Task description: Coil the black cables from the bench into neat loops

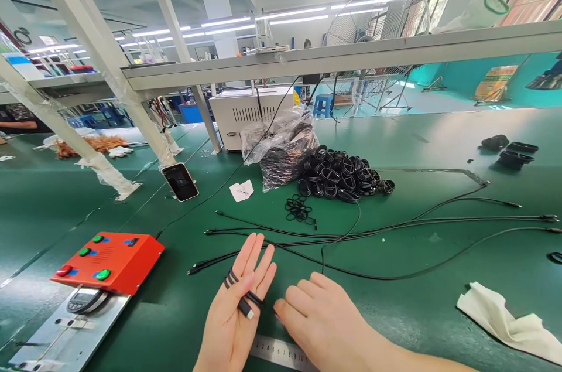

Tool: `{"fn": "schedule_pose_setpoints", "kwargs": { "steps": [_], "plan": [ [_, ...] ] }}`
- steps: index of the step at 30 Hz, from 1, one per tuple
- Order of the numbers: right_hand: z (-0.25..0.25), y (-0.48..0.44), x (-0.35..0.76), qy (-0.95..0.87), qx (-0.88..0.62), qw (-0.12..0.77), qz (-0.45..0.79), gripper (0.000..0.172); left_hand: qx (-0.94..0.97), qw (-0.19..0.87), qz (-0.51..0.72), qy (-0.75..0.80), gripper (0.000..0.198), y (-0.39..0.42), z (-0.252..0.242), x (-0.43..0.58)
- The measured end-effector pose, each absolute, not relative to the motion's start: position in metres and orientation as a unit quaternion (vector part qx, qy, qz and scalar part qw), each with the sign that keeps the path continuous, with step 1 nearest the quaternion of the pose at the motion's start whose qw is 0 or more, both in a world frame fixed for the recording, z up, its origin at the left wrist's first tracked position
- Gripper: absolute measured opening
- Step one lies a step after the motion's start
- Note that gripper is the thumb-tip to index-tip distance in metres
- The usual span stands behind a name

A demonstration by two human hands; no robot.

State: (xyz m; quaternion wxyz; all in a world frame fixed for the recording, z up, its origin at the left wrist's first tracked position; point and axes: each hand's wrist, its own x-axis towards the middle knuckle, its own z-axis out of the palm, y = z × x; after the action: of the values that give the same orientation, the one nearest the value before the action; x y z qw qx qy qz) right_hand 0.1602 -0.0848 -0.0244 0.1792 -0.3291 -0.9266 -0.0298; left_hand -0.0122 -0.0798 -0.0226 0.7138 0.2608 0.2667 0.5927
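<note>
My left hand (237, 307) is held palm up with its fingers stretched out, and a black cable (240, 294) is looped a few turns around the fingers, its plug end lying on the palm. My right hand (318, 316) rests beside it, knuckles up, fingers curled toward the cable at the left palm. I cannot see what its fingertips pinch. The cable runs away across the green table (417, 301). Several more long black cables (395, 225) lie stretched out behind my hands.
A steel ruler (281, 353) lies under my hands. An orange button box (109, 260) and a dial gauge (85, 300) sit at left, a phone (180, 181) behind them. A pile of coiled cables (342, 176), a plastic bag (281, 152), small black rings (298, 209) and a white cloth (504, 319) are around.
</note>
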Motion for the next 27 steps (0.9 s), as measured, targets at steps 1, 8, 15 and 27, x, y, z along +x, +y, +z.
{"fn": "schedule_pose_setpoints", "kwargs": {
  "steps": [1, 8, 15, 27],
  "plan": [
    [-0.019, -0.083, 0.161, -0.935, -0.309, 0.172, -0.035, 0.009, 0.279, 0.706, 0.582, 0.291, 0.048, -0.082, -0.018, -0.011],
    [0.04, -0.065, 0.179, -0.965, -0.212, 0.143, -0.056, 0.015, 0.346, 0.683, 0.497, 0.409, 0.055, -0.087, -0.004, -0.009],
    [0.047, -0.032, 0.177, -0.95, -0.233, 0.21, 0.014, 0.016, 0.413, 0.727, 0.421, 0.351, 0.04, -0.091, -0.023, -0.015],
    [0.035, -0.017, 0.182, -0.899, -0.254, 0.134, 0.331, 0.031, 0.551, 0.654, 0.303, 0.421, 0.033, -0.087, -0.023, -0.021]
  ]
}}
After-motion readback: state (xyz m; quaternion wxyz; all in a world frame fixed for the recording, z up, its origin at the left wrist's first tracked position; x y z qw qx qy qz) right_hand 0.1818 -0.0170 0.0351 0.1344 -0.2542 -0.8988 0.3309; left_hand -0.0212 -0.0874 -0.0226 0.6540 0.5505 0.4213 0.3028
